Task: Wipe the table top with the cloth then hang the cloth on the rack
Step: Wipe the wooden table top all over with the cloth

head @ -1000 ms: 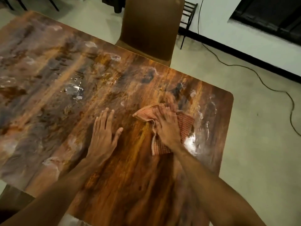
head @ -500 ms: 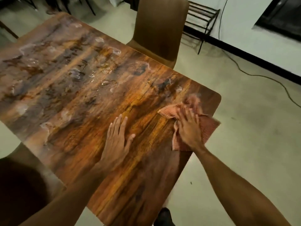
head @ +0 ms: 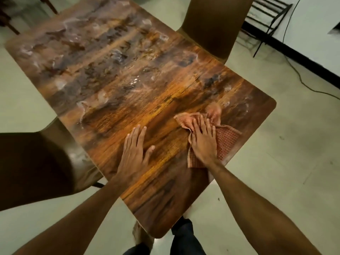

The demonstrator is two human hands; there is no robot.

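Observation:
The wooden table top (head: 128, 85) fills the middle of the view, streaked with wet and whitish patches across its far half. A red-orange checked cloth (head: 227, 142) lies crumpled near the table's right edge. My right hand (head: 203, 142) presses flat on the cloth, fingers spread over it. My left hand (head: 134, 150) rests palm down on the bare wood to the left of the cloth, holding nothing. A black metal rack (head: 265, 21) stands by the wall at the top right.
A brown chair (head: 213, 24) stands at the table's far right side. Another dark chair (head: 33, 166) sits at the near left. A black cable (head: 301, 78) trails over the pale floor on the right. My feet show under the table's near corner.
The cloth and my right hand slid right to the table's edge, then back a little. My left hand stays flat on the wood. The view has pulled back, showing more of the table.

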